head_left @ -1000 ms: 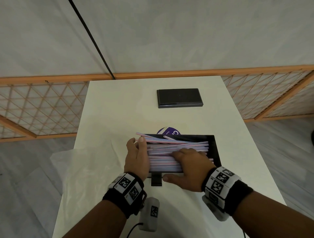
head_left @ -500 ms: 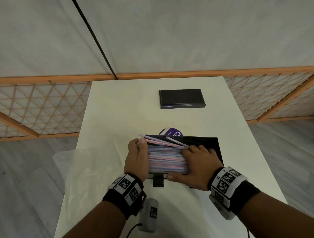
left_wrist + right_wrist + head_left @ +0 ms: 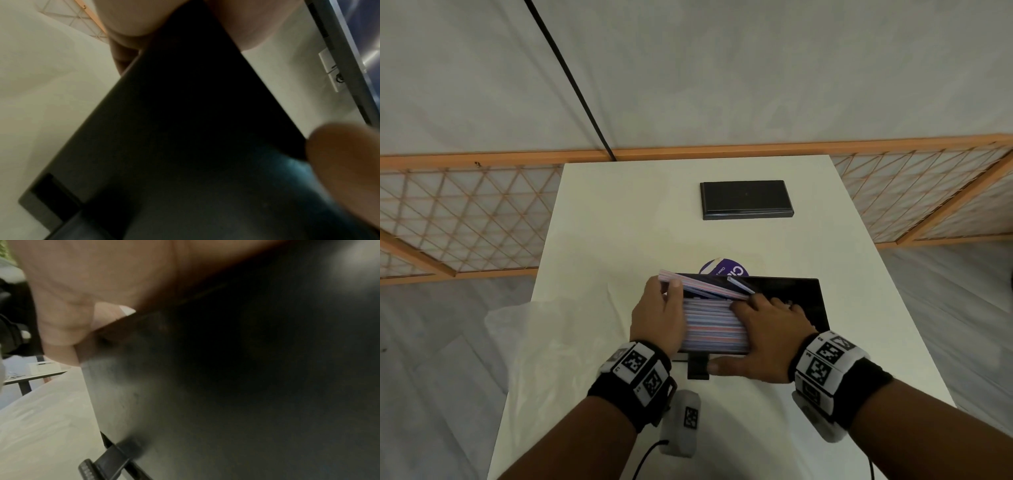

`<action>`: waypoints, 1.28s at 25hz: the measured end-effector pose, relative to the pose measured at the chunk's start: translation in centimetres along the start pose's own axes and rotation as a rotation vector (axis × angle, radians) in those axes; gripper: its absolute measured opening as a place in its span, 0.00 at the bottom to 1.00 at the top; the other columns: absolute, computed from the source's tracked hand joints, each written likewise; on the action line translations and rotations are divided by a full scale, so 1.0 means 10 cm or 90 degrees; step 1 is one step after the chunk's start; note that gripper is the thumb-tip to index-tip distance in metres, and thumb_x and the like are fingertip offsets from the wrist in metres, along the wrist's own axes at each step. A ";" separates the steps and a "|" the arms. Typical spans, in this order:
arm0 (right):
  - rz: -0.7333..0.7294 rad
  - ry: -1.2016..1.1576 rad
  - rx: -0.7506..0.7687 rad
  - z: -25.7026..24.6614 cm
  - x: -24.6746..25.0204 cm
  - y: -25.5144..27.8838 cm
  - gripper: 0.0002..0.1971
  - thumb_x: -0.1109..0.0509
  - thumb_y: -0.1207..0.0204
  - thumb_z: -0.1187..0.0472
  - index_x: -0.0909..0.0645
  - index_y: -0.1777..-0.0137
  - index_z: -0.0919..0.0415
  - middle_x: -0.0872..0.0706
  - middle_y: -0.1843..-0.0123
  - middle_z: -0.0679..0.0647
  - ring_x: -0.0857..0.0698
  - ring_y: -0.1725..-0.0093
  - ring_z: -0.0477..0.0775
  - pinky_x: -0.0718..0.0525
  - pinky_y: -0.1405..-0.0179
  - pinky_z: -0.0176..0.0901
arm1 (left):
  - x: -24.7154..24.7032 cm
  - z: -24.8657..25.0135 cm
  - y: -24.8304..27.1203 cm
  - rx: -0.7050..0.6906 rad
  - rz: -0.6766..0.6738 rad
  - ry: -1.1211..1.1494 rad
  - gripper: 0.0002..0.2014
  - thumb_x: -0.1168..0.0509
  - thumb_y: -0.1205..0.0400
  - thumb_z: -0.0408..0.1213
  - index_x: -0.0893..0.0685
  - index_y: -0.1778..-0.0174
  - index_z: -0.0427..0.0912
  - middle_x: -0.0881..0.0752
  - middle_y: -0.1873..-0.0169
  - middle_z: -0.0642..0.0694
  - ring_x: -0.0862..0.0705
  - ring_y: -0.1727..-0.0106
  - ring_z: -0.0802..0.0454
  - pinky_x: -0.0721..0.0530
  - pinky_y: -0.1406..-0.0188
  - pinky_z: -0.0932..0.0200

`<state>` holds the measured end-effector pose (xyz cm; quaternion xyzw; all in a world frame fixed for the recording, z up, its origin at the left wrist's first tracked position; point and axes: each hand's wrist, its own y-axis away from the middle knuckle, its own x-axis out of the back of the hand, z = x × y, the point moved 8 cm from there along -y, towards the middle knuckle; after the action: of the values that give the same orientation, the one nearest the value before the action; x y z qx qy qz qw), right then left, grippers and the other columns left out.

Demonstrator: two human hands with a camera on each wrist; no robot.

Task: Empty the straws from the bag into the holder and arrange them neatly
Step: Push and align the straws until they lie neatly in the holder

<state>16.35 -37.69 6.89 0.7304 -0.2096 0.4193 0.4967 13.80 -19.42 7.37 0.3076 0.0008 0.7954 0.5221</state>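
A black rectangular holder [image 3: 803,301] stands on the white table near me, its left and middle part filled with a stack of pink, blue and white straws [image 3: 714,325]. Two straws [image 3: 709,289] lie slanted across the far side. My left hand [image 3: 659,308] stands upright against the left ends of the straws. My right hand [image 3: 760,329] lies flat on the stack, thumb along the front wall. Both wrist views are filled by the holder's dark wall [image 3: 185,129] [image 3: 226,386]. The clear bag [image 3: 544,349] lies flat to the left.
A black lid [image 3: 746,199] lies at the far middle of the table [image 3: 619,222]. A purple round label [image 3: 724,269] shows behind the holder. A small black tab [image 3: 698,368] juts from the holder's front. An orange lattice rail runs behind the table.
My right hand's fingers have reached farther across the stack, pressing the loose straws down. The holder's right end now shows dark and bare. My left hand has stayed at the left ends.
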 end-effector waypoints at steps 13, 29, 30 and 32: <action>0.003 -0.051 -0.010 0.12 0.00 0.07 0.54 0.42 0.45 0.14 0.37 0.22 0.45 0.26 0.25 0.46 0.26 0.27 0.55 0.35 0.23 0.63 | 0.42 0.19 -0.18 -0.117 0.071 -0.061 0.07 0.26 0.20 0.44 0.10 0.64 0.52 0.10 0.67 0.56 0.10 0.59 0.50 0.10 0.47 0.48; 0.401 -0.346 0.163 -0.23 0.85 0.28 0.13 0.40 0.19 0.49 0.24 0.60 0.55 0.21 0.70 0.49 0.22 0.69 0.56 0.21 0.67 0.54 | 0.62 1.29 0.45 -0.500 0.006 0.085 0.01 0.27 0.26 0.37 0.11 0.61 0.48 0.11 0.65 0.54 0.14 0.64 0.55 0.20 0.61 0.68; 0.387 -0.299 0.149 -0.24 0.83 0.29 0.14 0.42 0.18 0.47 0.27 0.62 0.54 0.22 0.71 0.49 0.23 0.70 0.58 0.22 0.69 0.54 | 0.63 1.22 0.39 -0.464 0.009 0.140 0.02 0.28 0.26 0.39 0.11 0.60 0.49 0.10 0.64 0.53 0.13 0.62 0.55 0.18 0.60 0.65; 0.348 -0.164 0.117 -0.26 0.77 0.32 0.15 0.44 0.18 0.44 0.32 0.62 0.51 0.21 0.70 0.49 0.21 0.69 0.61 0.23 0.69 0.52 | 0.63 1.06 0.29 -0.385 0.036 0.236 0.12 0.33 0.27 0.49 0.12 0.52 0.49 0.10 0.57 0.52 0.13 0.54 0.57 0.18 0.52 0.62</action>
<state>17.27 -35.81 15.37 0.7358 -0.4207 0.4586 0.2672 14.96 -18.85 20.02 -0.0102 -0.1487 0.8162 0.5582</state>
